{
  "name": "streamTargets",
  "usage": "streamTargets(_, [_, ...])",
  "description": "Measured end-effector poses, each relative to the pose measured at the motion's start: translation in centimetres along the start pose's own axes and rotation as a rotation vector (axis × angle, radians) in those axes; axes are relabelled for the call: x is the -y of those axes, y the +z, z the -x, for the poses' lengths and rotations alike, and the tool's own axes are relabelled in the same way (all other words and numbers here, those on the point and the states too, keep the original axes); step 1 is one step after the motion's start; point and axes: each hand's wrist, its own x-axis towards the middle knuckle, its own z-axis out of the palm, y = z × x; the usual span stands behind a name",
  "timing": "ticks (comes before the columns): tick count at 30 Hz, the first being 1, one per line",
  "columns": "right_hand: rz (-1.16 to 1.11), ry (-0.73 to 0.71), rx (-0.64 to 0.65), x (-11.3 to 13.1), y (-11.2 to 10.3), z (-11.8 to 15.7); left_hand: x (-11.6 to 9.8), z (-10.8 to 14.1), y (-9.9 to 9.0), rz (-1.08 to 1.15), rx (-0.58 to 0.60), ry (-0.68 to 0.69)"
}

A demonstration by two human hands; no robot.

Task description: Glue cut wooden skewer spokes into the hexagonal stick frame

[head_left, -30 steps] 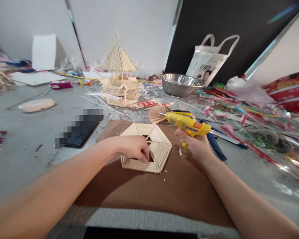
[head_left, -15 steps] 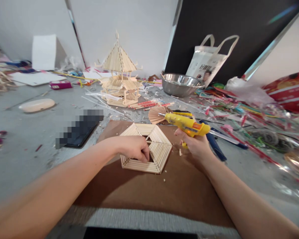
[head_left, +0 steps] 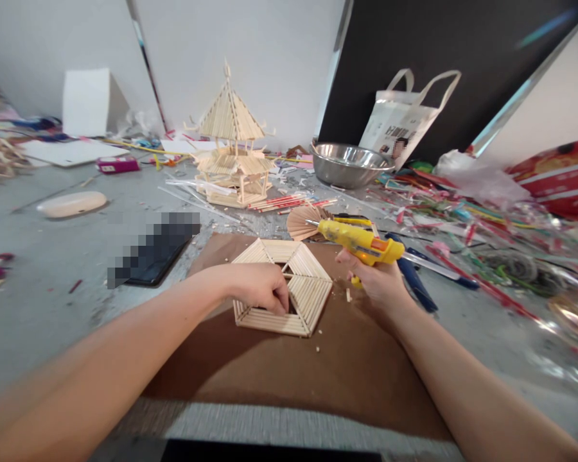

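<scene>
A hexagonal panel of pale wooden sticks (head_left: 313, 282) lies on a brown sheet (head_left: 289, 378), with gaps around its centre. Over its left half rests my left hand (head_left: 262, 287), closed, fingertips down at the panel's inner opening. Whatever those fingers may pinch is hidden beneath them. In my right hand (head_left: 383, 282) is a yellow hot glue gun (head_left: 361, 240), held right of the panel and above the sheet, its metal nozzle pointing left. Small stick offcuts lie beside the panel.
Behind stands a pagoda model (head_left: 234, 147) of sticks, near a steel bowl (head_left: 351, 163). A phone (head_left: 158, 253) lies to the left, with a white oval object (head_left: 72, 204) beyond it. Blue-handled pliers (head_left: 419, 282) and tangled coloured strips (head_left: 486, 224) are on the right.
Almost nothing differs. The glue gun and my right hand have shifted very slightly left; my left hand stays in place on the stick panel.
</scene>
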Motion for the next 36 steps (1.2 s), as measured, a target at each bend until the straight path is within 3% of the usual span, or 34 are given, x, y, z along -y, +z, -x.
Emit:
streamTargets(13, [-0.033,-0.006,0.014,-0.2,0.2,0.0,-0.2,0.2,-0.1,-0.016,-0.016,-0.031])
streamTargets(18, [0.030,-0.019,-0.061,-0.6,-0.3,-0.2,-0.1,0.2,-0.3,0.030,-0.057,-0.077])
streamTargets(27, [-0.096,0.010,-0.127,-1.0,-1.1,-1.2,0.6,0.0,-0.9,-0.023,-0.503,-0.164])
streamTargets(36, [-0.068,0.227,-0.201,-1.4,-0.8,-1.6,2.6,-0.4,-1.1,-0.223,-0.780,-0.375])
